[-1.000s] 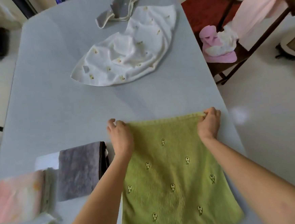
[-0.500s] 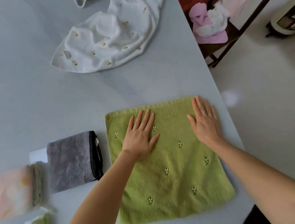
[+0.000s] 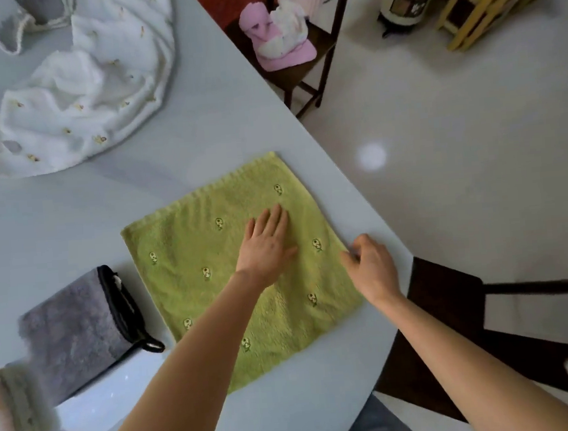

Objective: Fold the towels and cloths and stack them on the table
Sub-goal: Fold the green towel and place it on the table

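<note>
The green towel (image 3: 236,270), spread at the surface's (image 3: 201,136) 4 o'clock edge, is pinned flat by the released left hand (image 3: 266,245) while its 3 o'clock edge is pinched by the right hand (image 3: 371,266), apparently for folding.

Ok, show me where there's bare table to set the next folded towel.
Bare table lies between the white cloth and the green towel, above the grey towel. Another patch sits at the near edge below the green towel. The left corner is crowded with stacks.
</note>
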